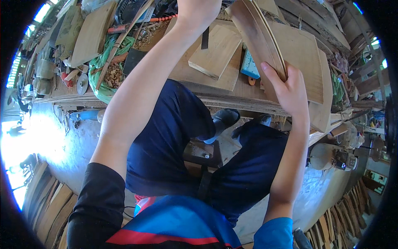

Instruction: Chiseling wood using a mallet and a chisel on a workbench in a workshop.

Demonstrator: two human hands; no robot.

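Observation:
My right hand (290, 89) is closed round the near end of a long, curved brown wooden board (259, 39), thumb on its face. The board slants up and away to the top edge, with a pale strip along its right side. My left hand (199, 10) reaches to the top edge near the board's far end. Its fingers are cut off by the picture, so what it holds or touches is hidden. Between my arms lies a pale wooden block (216, 52) with a narrow dark strip (205, 39) against it. Beside the block is a blue box-like thing (249, 65).
Flat boards (296, 54) cover the right of the low workbench. At left lie a green plastic bag (99, 66) of shavings, a metal disc (82, 84) and leaning planks (93, 35). A motor-like machine (344, 159) stands on the floor at right. Stacked wood lines both lower sides.

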